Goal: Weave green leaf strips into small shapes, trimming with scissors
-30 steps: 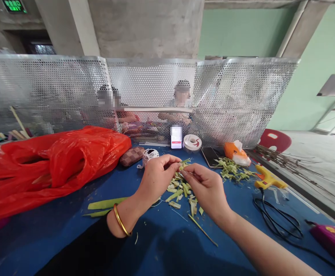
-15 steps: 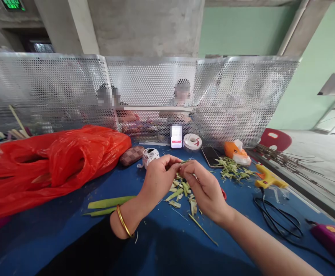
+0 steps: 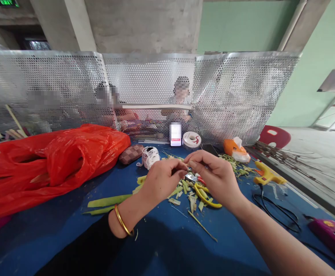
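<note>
My left hand (image 3: pixel 164 178) and my right hand (image 3: pixel 217 178) meet above the blue table (image 3: pixel 156 237), fingertips pinched close together. Whatever is between them is too small or hidden to make out. Below the fingers lies a pile of cut green leaf pieces (image 3: pixel 179 189). On that pile rests a cutting tool with yellow and red handles (image 3: pixel 207 199), its metal head (image 3: pixel 191 177) partly under my right hand. Long green leaf strips (image 3: pixel 108 201) lie to the left of my left wrist, and a thin stem (image 3: pixel 203 227) lies nearer me.
A red plastic bag (image 3: pixel 55 161) fills the left side. Behind my hands stand white cord (image 3: pixel 150 156), a checked pouch (image 3: pixel 131 154), a lit phone (image 3: pixel 176 134) and a ribbon roll (image 3: pixel 192 140). To the right are a tissue pack (image 3: pixel 236 150) and a yellow glue gun (image 3: pixel 268 174). A perforated metal screen (image 3: pixel 150 80) closes the back.
My right hand has shifted up and right, and its fingers have turned. The yellow and red handled tool, mostly hidden before, now shows beneath it.
</note>
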Tool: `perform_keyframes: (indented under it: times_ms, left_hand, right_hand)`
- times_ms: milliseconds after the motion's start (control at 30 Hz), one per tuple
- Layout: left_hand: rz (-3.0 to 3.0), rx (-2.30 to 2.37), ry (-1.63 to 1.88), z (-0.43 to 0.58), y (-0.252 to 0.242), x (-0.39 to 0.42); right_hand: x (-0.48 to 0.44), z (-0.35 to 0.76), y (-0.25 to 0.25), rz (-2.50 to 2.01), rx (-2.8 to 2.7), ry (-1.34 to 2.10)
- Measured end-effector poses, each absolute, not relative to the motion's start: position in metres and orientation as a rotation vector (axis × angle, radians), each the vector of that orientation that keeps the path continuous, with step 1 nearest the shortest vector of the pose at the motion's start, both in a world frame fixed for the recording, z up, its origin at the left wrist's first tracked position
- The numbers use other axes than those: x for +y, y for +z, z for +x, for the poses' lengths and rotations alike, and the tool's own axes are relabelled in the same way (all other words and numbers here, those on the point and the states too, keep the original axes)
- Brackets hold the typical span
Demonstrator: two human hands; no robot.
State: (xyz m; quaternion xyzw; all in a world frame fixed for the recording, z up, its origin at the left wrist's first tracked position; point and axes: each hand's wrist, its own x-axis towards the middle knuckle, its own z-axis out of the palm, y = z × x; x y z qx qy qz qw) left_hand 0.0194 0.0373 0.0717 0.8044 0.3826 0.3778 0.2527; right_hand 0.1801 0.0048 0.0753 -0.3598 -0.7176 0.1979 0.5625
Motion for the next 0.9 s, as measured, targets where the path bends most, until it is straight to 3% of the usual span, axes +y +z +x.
perform_keyframes:
  times_ms: [233, 433, 700, 900]
  left_hand:
    - [1.93, 0.834, 0.912, 0.023, 0.073, 0.035]
    - [1.791, 0.825, 1.041, 0.024, 0.076, 0.036]
    - [1.94, 1.095, 1.391, 0.019, 0.07, 0.043]
    - [1.985, 1.14, 1.385, 0.018, 0.071, 0.044]
  right_hand:
    - [0.019, 0.19, 0.073, -0.98, -1.375, 0.791]
    - [0.028, 0.184, 0.06, -1.085, -1.342, 0.885]
    - [0.017, 0.176, 0.054, -1.168, -1.715, 0.644]
    - [0.003, 0.166, 0.06, -0.923, -1.78, 0.268]
